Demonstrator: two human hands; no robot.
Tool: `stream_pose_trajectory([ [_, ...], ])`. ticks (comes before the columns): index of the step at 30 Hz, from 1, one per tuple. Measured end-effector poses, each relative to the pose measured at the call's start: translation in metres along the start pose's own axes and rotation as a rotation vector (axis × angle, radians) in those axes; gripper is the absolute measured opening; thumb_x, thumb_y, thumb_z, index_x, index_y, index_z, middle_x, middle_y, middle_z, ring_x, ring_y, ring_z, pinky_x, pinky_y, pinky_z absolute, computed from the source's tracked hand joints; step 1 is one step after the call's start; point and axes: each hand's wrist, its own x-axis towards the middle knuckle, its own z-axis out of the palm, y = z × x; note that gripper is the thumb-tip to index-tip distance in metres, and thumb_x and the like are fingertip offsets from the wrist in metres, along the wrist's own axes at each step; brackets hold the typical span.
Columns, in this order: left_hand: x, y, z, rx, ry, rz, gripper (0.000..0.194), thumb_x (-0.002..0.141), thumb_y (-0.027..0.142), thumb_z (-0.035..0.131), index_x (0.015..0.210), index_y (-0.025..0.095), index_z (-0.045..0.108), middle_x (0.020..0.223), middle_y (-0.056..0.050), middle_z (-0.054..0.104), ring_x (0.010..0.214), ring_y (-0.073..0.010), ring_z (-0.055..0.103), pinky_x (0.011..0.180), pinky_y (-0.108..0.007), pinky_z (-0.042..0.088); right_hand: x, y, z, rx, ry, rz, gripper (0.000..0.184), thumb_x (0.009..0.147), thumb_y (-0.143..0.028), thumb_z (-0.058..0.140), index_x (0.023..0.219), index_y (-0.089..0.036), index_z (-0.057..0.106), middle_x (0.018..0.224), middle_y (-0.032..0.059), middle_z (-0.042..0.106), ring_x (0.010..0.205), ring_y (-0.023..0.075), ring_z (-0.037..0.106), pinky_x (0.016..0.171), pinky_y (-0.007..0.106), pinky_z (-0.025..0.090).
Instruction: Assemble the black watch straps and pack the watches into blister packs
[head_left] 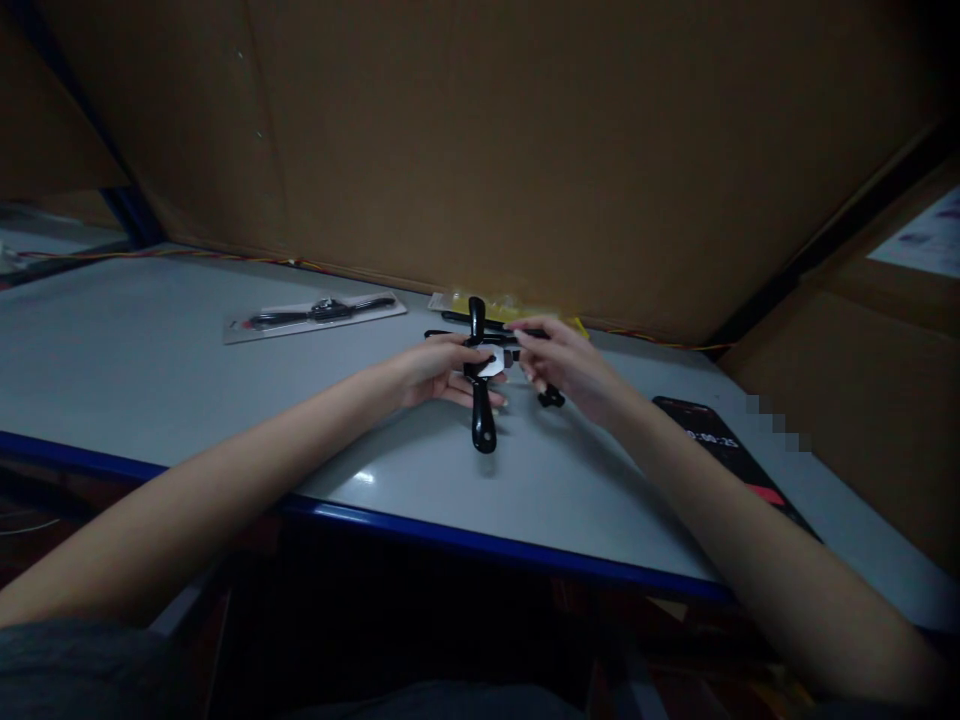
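Two-handled tool: black tool, in the left hand's grip, one handle pointing away from the person and the other toward the table's front edge; hole near the end of the nearer handle.
Metal plate: pale, angular plate at the tool's middle, under the left thumb.
Left hand: left hand, grip pinching the tool's middle, thumb above, other fingers spread beneath.
Right hand: right hand, just beside the plate, fingers bent; whether its grip pinches the small dark piece there cannot be told.
Loose part: small black part, just below the right grip, lobed in outline.
Beyond the grips: long black items, partly hidden by hands and tool; yellow-and-clear packaging near them.
Left of the left grip, farther back: carded black tool, lying flat, well apart.
Right of the right grip: phone, timer digits on a dark screen, partly behind the right forearm.
Support: grey table, blue front edge, beneath both grips.
Backdrop: brown panel, beyond both grips; red and yellow wires along its foot.
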Motion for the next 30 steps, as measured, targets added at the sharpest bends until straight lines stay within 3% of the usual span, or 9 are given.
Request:
stream_pose_trajectory([
  [2, 0.001, 0.001, -0.002, -0.005, 0.046, -0.005, 0.030, 0.084, 0.014, 0.056, 0.113, 0.010, 0.047, 0.093, -0.014, 0.070, 0.068, -0.0221, 0.071, 0.067, -0.037, 0.056, 0.002, -0.004, -0.020, -0.069, 0.058, -0.011, 0.034, 0.077, -0.044, 0.059, 0.102, -0.023, 0.050, 0.056, -0.0057, 0.050, 0.047, 0.0105, 0.046, 0.043, 0.023, 0.036],
  [4, 0.003, 0.001, -0.004, -0.018, 0.078, -0.009, 0.029, 0.084, 0.012, 0.056, 0.111, 0.009, 0.047, 0.092, -0.015, 0.070, 0.067, -0.0221, 0.071, 0.066, -0.036, 0.056, 0.004, -0.005, -0.040, -0.345, 0.063, 0.005, 0.035, 0.073, -0.045, 0.065, 0.096, -0.022, 0.053, 0.058, -0.0040, 0.052, 0.050, 0.0117, 0.048, 0.046, 0.025, 0.037],
  [7, 0.005, 0.000, -0.008, -0.040, 0.106, -0.009, 0.030, 0.084, 0.011, 0.055, 0.111, 0.009, 0.044, 0.090, -0.014, 0.069, 0.067, -0.0220, 0.071, 0.065, -0.035, 0.056, 0.005, -0.001, -0.062, -0.791, -0.089, 0.122, 0.040, 0.064, -0.048, 0.071, 0.090, -0.020, 0.058, 0.063, -0.0012, 0.055, 0.058, 0.0144, 0.052, 0.051, 0.027, 0.038],
  [10, 0.007, -0.001, -0.012, -0.039, 0.101, 0.000, 0.029, 0.083, 0.010, 0.055, 0.109, 0.010, 0.044, 0.090, -0.014, 0.069, 0.068, -0.0222, 0.071, 0.063, -0.034, 0.055, 0.006, 0.006, -0.068, -0.935, -0.291, 0.112, 0.051, 0.062, -0.052, 0.071, 0.101, -0.021, 0.058, 0.072, -0.0004, 0.056, 0.063, 0.0149, 0.052, 0.055, 0.027, 0.040],
  [14, 0.009, -0.002, -0.015, -0.069, 0.088, -0.009, 0.028, 0.081, 0.010, 0.053, 0.108, 0.008, 0.044, 0.088, -0.014, 0.069, 0.069, -0.0229, 0.071, 0.069, -0.037, 0.054, 0.009, 0.014, -0.068, -0.947, -0.438, -0.056, 0.042, 0.067, -0.052, 0.067, 0.096, -0.022, 0.061, 0.086, 0.0037, 0.055, 0.074, 0.0164, 0.051, 0.063, 0.029, 0.043],
  [22, 0.007, -0.001, -0.011, -0.057, 0.127, -0.057, 0.033, 0.078, 0.015, 0.054, 0.109, 0.005, 0.048, 0.085, -0.013, 0.070, 0.069, -0.0229, 0.070, 0.081, -0.039, 0.051, 0.011, 0.016, -0.067, -0.937, -0.436, -0.090, 0.032, 0.073, -0.052, 0.063, 0.074, -0.020, 0.062, 0.085, 0.0051, 0.050, 0.075, 0.0166, 0.050, 0.068, 0.030, 0.044],
  [25, 0.005, 0.000, -0.008, -0.066, 0.109, -0.090, 0.040, 0.080, 0.017, 0.052, 0.117, 0.004, 0.045, 0.083, -0.013, 0.070, 0.068, -0.0231, 0.070, 0.081, -0.040, 0.051, 0.009, 0.012, -0.059, -0.789, -0.348, -0.147, 0.028, 0.077, -0.048, 0.060, 0.073, -0.020, 0.057, 0.083, 0.0045, 0.054, 0.075, 0.0160, 0.053, 0.066, 0.029, 0.043],
  [30, 0.008, -0.002, -0.008, -0.083, 0.001, -0.149, 0.041, 0.084, 0.029, 0.045, 0.118, 0.007, 0.046, 0.083, -0.013, 0.070, 0.072, -0.0254, 0.070, 0.080, -0.040, 0.051, -0.001, 0.000, -0.032, -0.296, -0.228, -0.002, 0.030, 0.079, -0.050, 0.058, 0.083, -0.023, 0.046, 0.070, -0.0002, 0.062, 0.051, 0.0122, 0.057, 0.042, 0.023, 0.036],
])
